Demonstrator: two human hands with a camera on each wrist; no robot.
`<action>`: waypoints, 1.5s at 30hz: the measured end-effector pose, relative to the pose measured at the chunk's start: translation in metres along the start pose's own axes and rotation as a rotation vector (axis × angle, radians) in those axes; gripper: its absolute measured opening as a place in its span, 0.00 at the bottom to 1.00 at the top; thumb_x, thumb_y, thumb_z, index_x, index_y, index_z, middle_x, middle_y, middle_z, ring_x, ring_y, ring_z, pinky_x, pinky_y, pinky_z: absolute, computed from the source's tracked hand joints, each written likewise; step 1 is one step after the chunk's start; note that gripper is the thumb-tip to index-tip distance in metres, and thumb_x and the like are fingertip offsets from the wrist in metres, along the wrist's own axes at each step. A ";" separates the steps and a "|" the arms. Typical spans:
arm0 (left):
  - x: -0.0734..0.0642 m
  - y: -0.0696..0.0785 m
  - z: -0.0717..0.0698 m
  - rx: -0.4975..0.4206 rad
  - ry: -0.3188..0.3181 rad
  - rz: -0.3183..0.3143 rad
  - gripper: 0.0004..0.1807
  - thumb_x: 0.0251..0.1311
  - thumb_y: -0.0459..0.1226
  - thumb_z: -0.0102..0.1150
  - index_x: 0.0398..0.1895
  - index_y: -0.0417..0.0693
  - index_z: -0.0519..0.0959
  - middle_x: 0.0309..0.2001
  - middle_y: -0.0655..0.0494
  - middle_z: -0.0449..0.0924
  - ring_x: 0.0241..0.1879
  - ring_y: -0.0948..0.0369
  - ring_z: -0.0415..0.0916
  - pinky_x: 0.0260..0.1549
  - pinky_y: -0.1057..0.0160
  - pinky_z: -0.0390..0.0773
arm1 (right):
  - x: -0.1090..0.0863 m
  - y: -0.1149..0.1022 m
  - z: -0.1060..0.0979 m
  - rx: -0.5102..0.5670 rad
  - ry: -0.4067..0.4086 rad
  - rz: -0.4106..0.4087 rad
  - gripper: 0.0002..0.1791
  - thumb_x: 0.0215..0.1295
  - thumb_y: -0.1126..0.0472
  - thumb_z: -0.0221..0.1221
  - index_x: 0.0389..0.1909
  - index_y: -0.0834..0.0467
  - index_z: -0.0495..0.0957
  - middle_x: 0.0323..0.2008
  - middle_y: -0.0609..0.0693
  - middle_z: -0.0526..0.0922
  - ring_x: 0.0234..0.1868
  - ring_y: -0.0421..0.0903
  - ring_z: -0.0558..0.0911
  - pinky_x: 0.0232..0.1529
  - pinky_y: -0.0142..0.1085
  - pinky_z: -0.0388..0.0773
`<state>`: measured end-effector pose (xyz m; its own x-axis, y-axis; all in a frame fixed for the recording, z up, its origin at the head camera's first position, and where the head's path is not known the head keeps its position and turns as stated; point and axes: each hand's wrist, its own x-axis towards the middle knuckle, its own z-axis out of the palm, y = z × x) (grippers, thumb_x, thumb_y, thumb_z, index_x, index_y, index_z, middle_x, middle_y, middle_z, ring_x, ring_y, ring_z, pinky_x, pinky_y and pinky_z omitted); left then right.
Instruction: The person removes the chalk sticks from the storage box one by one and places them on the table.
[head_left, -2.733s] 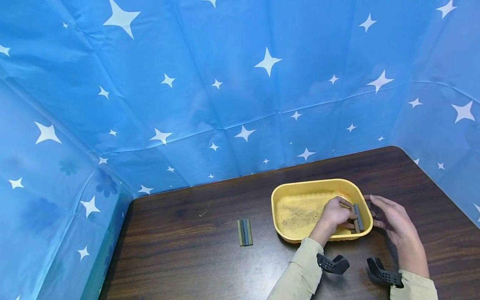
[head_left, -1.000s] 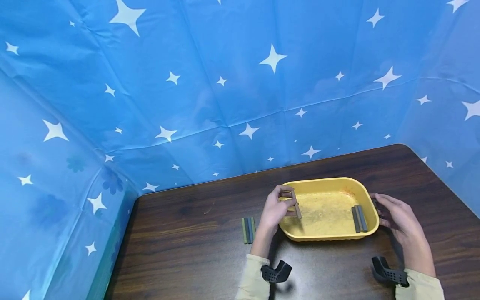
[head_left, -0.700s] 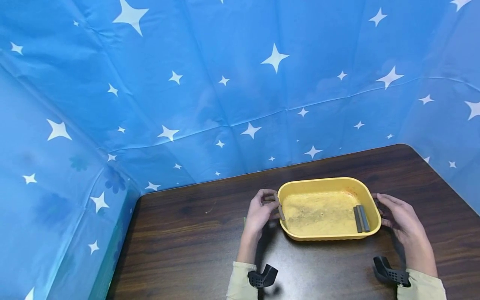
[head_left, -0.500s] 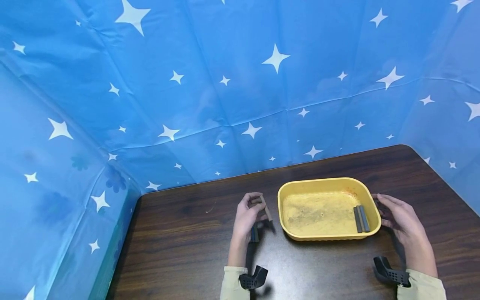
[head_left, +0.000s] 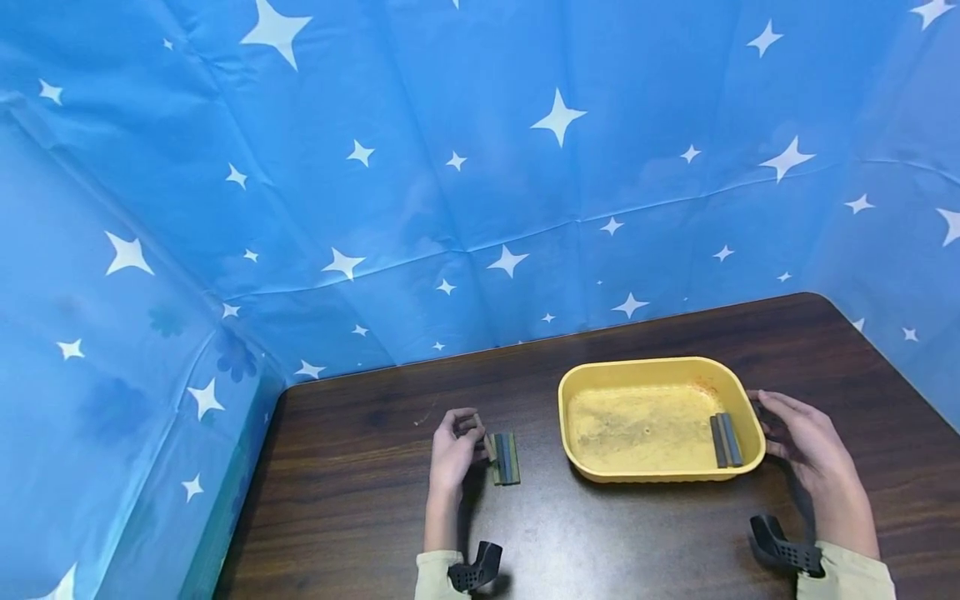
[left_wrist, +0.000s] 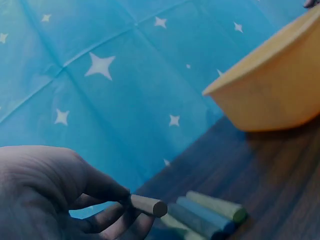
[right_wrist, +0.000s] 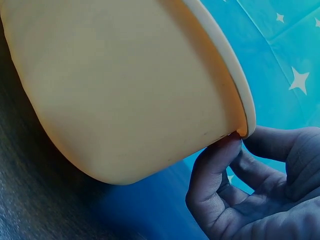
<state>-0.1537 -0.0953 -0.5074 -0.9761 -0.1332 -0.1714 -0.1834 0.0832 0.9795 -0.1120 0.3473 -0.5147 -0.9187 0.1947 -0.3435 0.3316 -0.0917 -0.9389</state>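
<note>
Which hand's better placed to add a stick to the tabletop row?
Probably the left hand: it holds a brownish stick close to the row, while the right hand grips the yellow tray.

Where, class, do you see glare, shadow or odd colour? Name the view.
Head view: pale glare on the near middle of the table, dark shadow beside the left forearm; left wrist view: dim, with the left hand grey-blue; right wrist view: the right hand bluish, the tub glowing orange under its rim, lower left dark.
</note>
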 end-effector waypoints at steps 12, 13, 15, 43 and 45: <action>0.001 -0.017 -0.004 0.324 0.076 0.154 0.16 0.56 0.22 0.59 0.50 0.30 0.81 0.39 0.42 0.85 0.39 0.52 0.80 0.39 0.58 0.78 | -0.002 0.002 -0.003 0.015 -0.006 0.005 0.07 0.80 0.46 0.54 0.41 0.36 0.80 0.35 0.34 0.79 0.35 0.36 0.78 0.33 0.33 0.84; 0.002 -0.017 -0.003 0.352 0.076 0.161 0.16 0.56 0.22 0.60 0.49 0.31 0.82 0.38 0.43 0.86 0.38 0.53 0.81 0.39 0.57 0.78 | -0.002 0.002 -0.003 0.028 -0.009 0.004 0.08 0.80 0.46 0.54 0.39 0.34 0.80 0.35 0.35 0.79 0.34 0.36 0.78 0.33 0.33 0.84; 0.001 -0.018 -0.003 0.404 0.075 0.185 0.15 0.55 0.22 0.62 0.47 0.33 0.83 0.37 0.45 0.86 0.37 0.53 0.81 0.38 0.55 0.79 | -0.002 0.002 -0.003 0.042 -0.019 -0.001 0.09 0.80 0.46 0.54 0.37 0.33 0.80 0.35 0.35 0.80 0.34 0.36 0.78 0.33 0.33 0.84; -0.003 -0.021 0.015 0.681 0.184 0.217 0.06 0.56 0.27 0.69 0.36 0.42 0.85 0.36 0.48 0.80 0.40 0.46 0.81 0.42 0.45 0.80 | 0.002 0.002 0.000 0.033 -0.005 0.000 0.13 0.81 0.47 0.53 0.34 0.32 0.81 0.33 0.36 0.80 0.33 0.37 0.78 0.32 0.33 0.84; -0.003 -0.021 0.016 0.671 0.191 0.220 0.05 0.57 0.27 0.68 0.36 0.42 0.85 0.35 0.49 0.81 0.40 0.46 0.81 0.42 0.45 0.80 | 0.001 0.002 0.000 0.038 -0.008 0.002 0.13 0.81 0.47 0.53 0.34 0.32 0.81 0.33 0.36 0.80 0.33 0.37 0.78 0.31 0.33 0.84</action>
<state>-0.1490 -0.0813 -0.5296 -0.9724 -0.2088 0.1039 -0.0767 0.7067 0.7033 -0.1128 0.3476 -0.5169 -0.9197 0.1870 -0.3453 0.3254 -0.1295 -0.9367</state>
